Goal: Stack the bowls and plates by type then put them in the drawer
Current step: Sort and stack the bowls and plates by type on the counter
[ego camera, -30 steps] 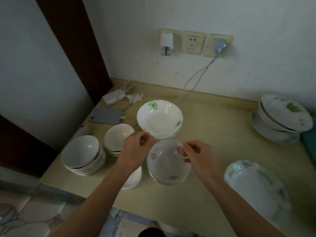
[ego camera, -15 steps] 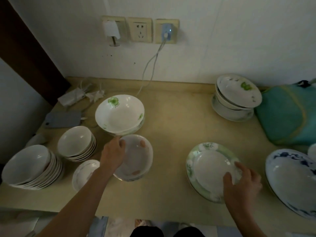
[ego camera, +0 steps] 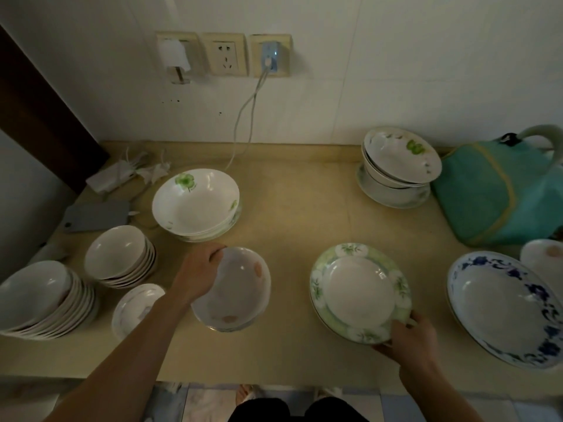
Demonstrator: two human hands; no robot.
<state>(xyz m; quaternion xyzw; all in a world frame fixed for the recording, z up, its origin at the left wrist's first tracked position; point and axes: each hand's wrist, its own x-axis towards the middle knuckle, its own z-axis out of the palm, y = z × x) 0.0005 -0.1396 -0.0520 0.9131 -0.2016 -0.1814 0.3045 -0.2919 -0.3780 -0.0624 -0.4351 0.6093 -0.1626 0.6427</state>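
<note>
My left hand [ego camera: 199,271] grips the far-left rim of a white dish with pink spots [ego camera: 236,290], which sits on a short stack near the counter's front. My right hand [ego camera: 409,339] holds the near-right rim of a green-rimmed plate [ego camera: 359,292], fingers under its edge. Two stacks of plain white bowls [ego camera: 39,296] [ego camera: 120,255] stand at the left, with a small dish [ego camera: 134,309] in front of them. A green-flower bowl stack [ego camera: 196,202] is behind, another bowl stack [ego camera: 399,166] at the back right, and a blue-patterned plate [ego camera: 499,303] at the right.
A teal bag [ego camera: 499,193] lies at the far right, with a white dish [ego camera: 545,260] in front of it. A phone [ego camera: 96,216], a charger block and a cable [ego camera: 243,117] from the wall sockets lie at the back left. The counter edge [ego camera: 274,377] runs along the bottom.
The view has swung right across the counter. My right hand left the pink-spotted dish, reached to the green-rimmed plate and now holds its near rim. My left hand stays on the dish.
</note>
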